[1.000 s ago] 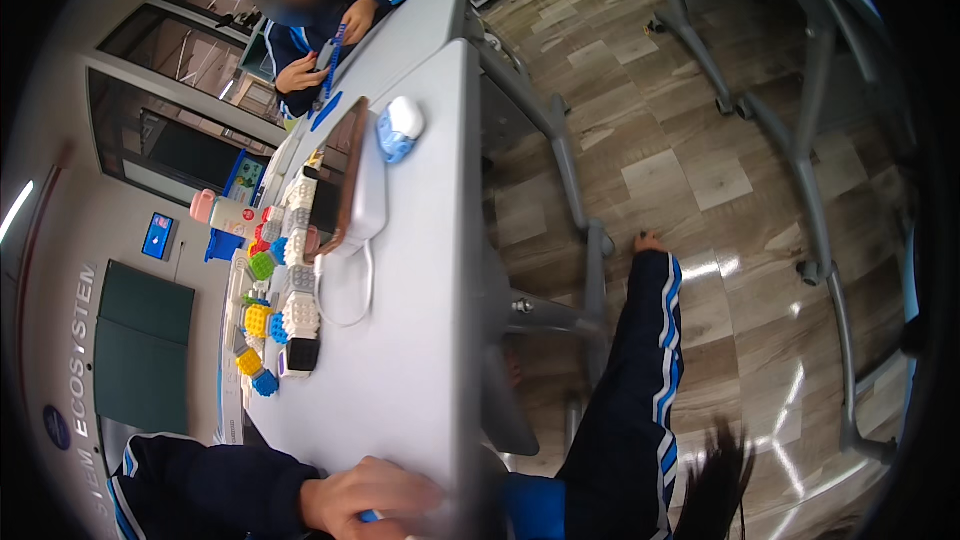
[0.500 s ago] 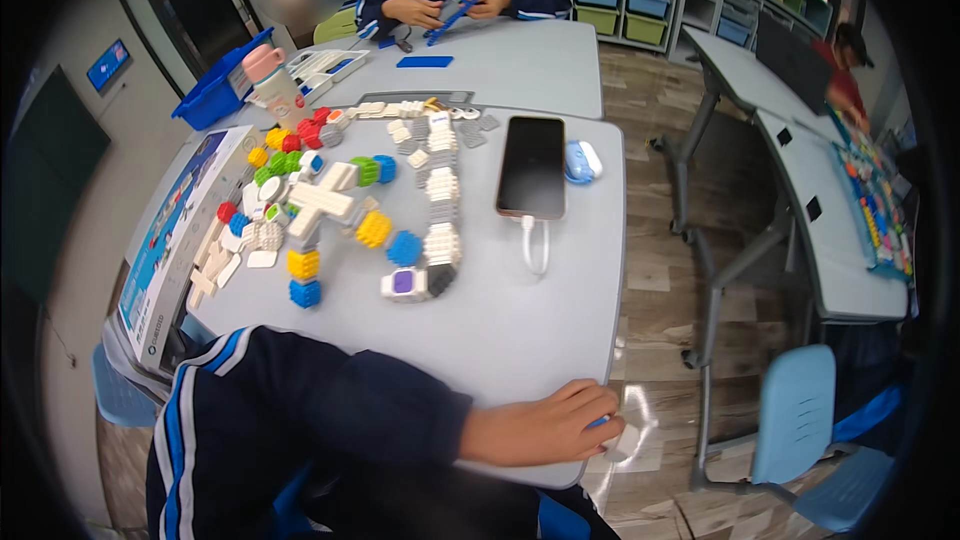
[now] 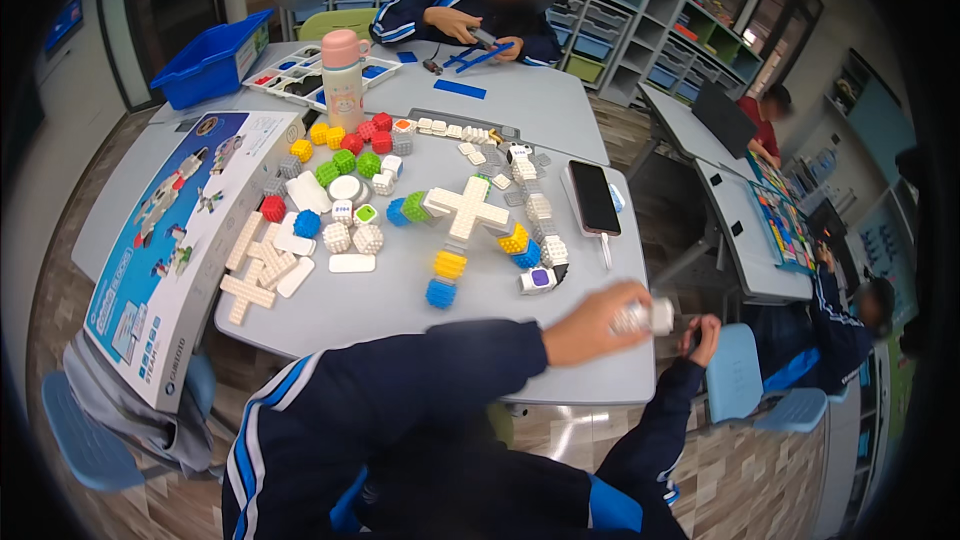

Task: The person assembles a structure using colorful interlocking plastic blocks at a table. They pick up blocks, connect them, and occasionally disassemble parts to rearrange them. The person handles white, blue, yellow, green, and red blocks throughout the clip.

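My left hand (image 3: 588, 328) reaches across the table's near right corner, its fingers closed round a white knobbed block (image 3: 656, 318), both slightly smeared by motion. Just past the table's right edge is my right hand (image 3: 706, 338), raised with its fingers curled together; a small dark thing seems to be in them, too small to name. Nearest on the tabletop is a white block with a purple face (image 3: 537, 281), at the end of a chain of white and grey blocks (image 3: 540, 208). Beside it stands a cross-shaped white piece (image 3: 466, 206) on legs of coloured blocks.
Loose coloured blocks and white plates (image 3: 295, 280) cover the table's left side, beside a large box (image 3: 165, 240). A phone (image 3: 594, 198) with a white cable lies at the right. Behind are a pink-topped bottle (image 3: 343, 85), a blue bin (image 3: 205, 65) and a person handling blue pieces (image 3: 475, 58).
My left hand has lifted from the table's right edge with the white block, and my right hand has come into view. The view has swung, showing more of the room to the right.
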Tool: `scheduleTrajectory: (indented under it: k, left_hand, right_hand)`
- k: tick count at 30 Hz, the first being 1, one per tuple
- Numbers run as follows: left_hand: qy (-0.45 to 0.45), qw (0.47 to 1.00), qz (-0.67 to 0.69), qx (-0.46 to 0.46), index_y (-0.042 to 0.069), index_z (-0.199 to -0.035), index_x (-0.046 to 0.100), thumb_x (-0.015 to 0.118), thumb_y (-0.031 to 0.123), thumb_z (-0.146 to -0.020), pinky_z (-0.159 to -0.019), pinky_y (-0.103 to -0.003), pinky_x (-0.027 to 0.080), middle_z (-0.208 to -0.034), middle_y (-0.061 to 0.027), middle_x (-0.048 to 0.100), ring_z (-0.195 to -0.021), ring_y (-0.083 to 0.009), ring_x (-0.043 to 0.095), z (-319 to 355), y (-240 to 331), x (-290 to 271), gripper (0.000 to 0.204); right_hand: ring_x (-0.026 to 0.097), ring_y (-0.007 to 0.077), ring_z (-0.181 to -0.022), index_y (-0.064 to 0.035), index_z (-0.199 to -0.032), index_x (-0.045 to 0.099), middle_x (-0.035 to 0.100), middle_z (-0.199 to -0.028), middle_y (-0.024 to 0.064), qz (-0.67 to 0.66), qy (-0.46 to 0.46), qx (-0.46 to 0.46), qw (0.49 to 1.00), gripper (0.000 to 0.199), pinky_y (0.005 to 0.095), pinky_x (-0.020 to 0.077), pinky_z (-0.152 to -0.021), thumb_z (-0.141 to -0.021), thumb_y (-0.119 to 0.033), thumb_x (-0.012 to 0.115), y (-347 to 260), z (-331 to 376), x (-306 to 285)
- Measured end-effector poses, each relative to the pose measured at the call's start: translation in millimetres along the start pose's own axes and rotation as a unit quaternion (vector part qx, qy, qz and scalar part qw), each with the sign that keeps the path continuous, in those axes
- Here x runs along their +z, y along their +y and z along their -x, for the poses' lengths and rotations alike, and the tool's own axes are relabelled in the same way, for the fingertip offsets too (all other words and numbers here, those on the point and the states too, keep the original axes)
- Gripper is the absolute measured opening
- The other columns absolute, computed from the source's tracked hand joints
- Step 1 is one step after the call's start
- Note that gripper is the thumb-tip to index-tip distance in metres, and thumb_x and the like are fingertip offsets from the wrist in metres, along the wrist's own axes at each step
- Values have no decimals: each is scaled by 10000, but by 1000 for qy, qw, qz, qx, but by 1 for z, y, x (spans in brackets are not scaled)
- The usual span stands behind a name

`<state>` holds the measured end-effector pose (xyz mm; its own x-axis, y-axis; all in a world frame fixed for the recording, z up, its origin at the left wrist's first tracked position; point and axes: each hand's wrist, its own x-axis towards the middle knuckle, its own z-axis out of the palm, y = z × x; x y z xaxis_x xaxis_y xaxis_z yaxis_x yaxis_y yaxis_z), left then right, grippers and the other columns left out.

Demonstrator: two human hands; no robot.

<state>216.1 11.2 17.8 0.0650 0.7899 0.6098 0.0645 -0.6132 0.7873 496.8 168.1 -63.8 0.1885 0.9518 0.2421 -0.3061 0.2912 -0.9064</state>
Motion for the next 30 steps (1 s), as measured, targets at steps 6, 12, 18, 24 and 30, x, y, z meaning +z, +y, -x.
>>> scheduleTrajectory:
  k: [6,12,18,24,30]
  left_hand:
    - [254,964,-77,-14,47,-1006,583,689,134,-878,-809,-243,456,-929,0,620,-905,-66,555,27,24,-189,187]
    - [336,939,-2,-69,27,-1159,647,668,182,-906,-798,-205,425,-1016,10,653,-916,-51,559,45,-1,-284,298]
    - [314,943,-22,-107,32,-1153,664,659,217,-913,-784,-205,417,-992,15,662,-903,-42,556,62,-26,-293,303]
    - [306,936,-141,-101,10,-1109,644,663,223,-923,-696,-216,410,-918,5,633,-797,-48,526,63,-37,-293,283]
    - [298,942,7,-154,10,-1222,572,599,255,-982,-797,-252,460,-993,-44,677,-901,-100,602,58,-19,-282,344]
  right_hand:
    - [524,57,-673,-51,-948,602,601,-798,6,315,-429,-196,824,115,231,425,-621,-908,-136,668,-59,32,221]
    - [601,94,-614,-114,-953,645,650,-865,4,425,-589,2,687,257,254,462,-516,-827,-314,745,11,41,449]
    - [619,141,-980,-112,-1128,626,618,-1161,32,423,-607,196,644,320,304,563,-630,-870,-283,709,91,14,492]
    - [608,190,-1103,-86,-1247,629,650,-1177,61,335,-634,-78,693,399,335,508,-899,-915,-303,669,30,11,440]
    - [651,148,-961,-32,-1263,591,680,-1094,90,214,-694,-10,688,343,270,518,-773,-972,-211,583,-65,76,393]
